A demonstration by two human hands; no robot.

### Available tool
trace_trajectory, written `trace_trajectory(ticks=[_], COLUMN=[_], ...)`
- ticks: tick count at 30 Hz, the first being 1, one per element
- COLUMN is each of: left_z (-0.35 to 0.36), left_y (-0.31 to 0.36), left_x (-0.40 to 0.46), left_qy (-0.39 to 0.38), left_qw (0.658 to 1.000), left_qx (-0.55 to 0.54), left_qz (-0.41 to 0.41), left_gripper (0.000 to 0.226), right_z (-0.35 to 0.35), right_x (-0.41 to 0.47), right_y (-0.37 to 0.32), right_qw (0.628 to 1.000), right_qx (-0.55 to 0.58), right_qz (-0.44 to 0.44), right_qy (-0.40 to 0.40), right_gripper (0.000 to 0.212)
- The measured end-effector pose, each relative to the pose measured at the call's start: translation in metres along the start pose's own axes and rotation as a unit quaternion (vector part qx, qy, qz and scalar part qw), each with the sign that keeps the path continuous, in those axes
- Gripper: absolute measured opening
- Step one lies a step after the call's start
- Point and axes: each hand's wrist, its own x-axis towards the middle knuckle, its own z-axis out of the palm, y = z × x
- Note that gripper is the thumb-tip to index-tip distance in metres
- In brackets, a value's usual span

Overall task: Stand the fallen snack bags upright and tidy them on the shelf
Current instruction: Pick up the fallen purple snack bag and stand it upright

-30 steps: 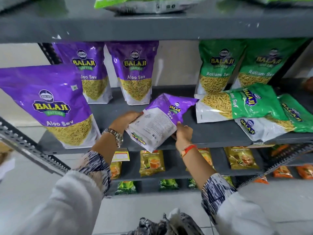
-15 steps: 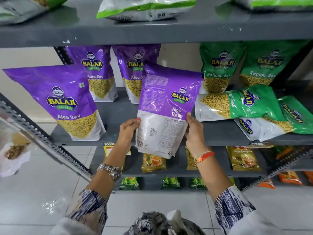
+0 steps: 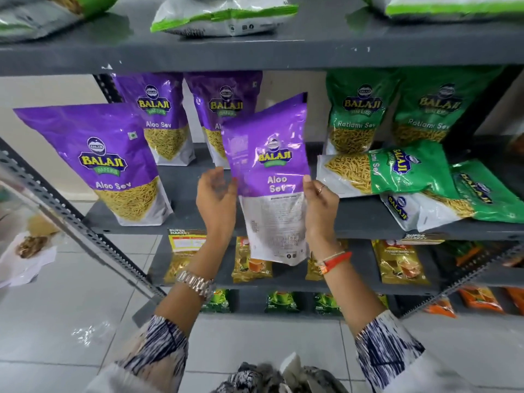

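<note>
I hold a purple Aloo Sev bag [image 3: 269, 165] upright in front of the grey middle shelf [image 3: 354, 222], its bottom hanging below the shelf edge. My right hand [image 3: 320, 211] grips its right edge. My left hand [image 3: 217, 202] is beside its left edge with fingers spread, holding nothing. Three purple Aloo Sev bags [image 3: 113, 165] [image 3: 158, 117] [image 3: 224, 109] stand upright on the shelf's left part. Two green Ratlami Sev bags [image 3: 360, 109] [image 3: 433, 109] stand at the back right. In front of them, three green bags [image 3: 397, 168] [image 3: 487, 191] [image 3: 419, 211] lie fallen and overlapping.
A grey upper shelf [image 3: 255, 55] carries bags lying flat. Lower shelves hold small tea packets [image 3: 399, 262]. A slotted metal rail [image 3: 71, 219] slants across the left. Pale floor tiles [image 3: 85, 293] lie below, with crumpled paper at the far left.
The purple bag went from lying tilted on the shelf to upright in the air, turning as it rose. My left hand has come off its left edge and spread apart.
</note>
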Motion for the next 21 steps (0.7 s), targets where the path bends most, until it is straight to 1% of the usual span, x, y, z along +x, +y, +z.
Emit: trace_trajectory(ticks=[1, 3, 6, 8, 9, 10, 12, 14, 16, 17, 18, 19, 20, 21], left_z=[0.008, 0.026, 0.055, 0.069, 0.074, 0.078, 0.082, 0.082, 0.080, 0.077, 0.074, 0.070, 0.066, 0.061], left_y=[0.014, 0.038, 0.059, 0.065, 0.067, 0.068, 0.070, 0.068, 0.063, 0.061, 0.059, 0.059, 0.059, 0.059], left_x=[-0.003, -0.010, -0.017, -0.018, -0.018, -0.017, -0.015, -0.016, -0.017, -0.017, -0.017, -0.017, -0.015, -0.012], left_qy=[0.014, 0.001, -0.064, -0.100, -0.111, -0.123, -0.148, -0.169, -0.180, -0.178, -0.172, -0.165, -0.161, -0.167], left_qw=[0.999, 0.994, 0.974, 0.945, 0.928, 0.912, 0.884, 0.876, 0.890, 0.902, 0.915, 0.928, 0.941, 0.952], left_qx=[-0.001, 0.052, 0.196, 0.298, 0.341, 0.373, 0.418, 0.420, 0.380, 0.349, 0.317, 0.283, 0.245, 0.205], left_qz=[0.038, 0.092, 0.093, 0.094, 0.104, 0.120, 0.146, 0.163, 0.176, 0.182, 0.183, 0.179, 0.169, 0.155], left_gripper=[0.026, 0.026, 0.052, 0.063, 0.062, 0.053, 0.029, 0.019, 0.016, 0.015, 0.015, 0.015, 0.016, 0.017], right_z=[-0.001, -0.003, -0.005, -0.005, -0.004, -0.004, -0.004, -0.005, -0.013, -0.018, -0.025, -0.033, -0.040, -0.047], right_x=[-0.003, -0.009, -0.016, -0.019, -0.020, -0.022, -0.028, -0.032, -0.034, -0.035, -0.035, -0.033, -0.028, -0.018], right_y=[0.003, 0.007, 0.009, 0.011, 0.013, 0.016, 0.019, 0.017, 0.016, 0.015, 0.014, 0.012, 0.012, 0.014], right_qw=[0.998, 0.988, 0.959, 0.944, 0.940, 0.934, 0.918, 0.908, 0.924, 0.944, 0.967, 0.986, 0.995, 0.996], right_qx=[-0.048, -0.126, -0.217, -0.254, -0.265, -0.281, -0.319, -0.332, -0.294, -0.241, -0.169, -0.084, 0.002, 0.071], right_qz=[-0.035, -0.093, -0.178, -0.203, -0.209, -0.216, -0.232, -0.251, -0.244, -0.223, -0.184, -0.140, -0.096, -0.052], right_qy=[0.003, 0.005, 0.042, 0.051, 0.044, 0.039, 0.040, 0.045, 0.012, -0.023, -0.050, -0.047, -0.014, 0.027], right_gripper=[0.040, 0.033, 0.026, 0.026, 0.025, 0.026, 0.030, 0.035, 0.035, 0.032, 0.028, 0.023, 0.019, 0.017])
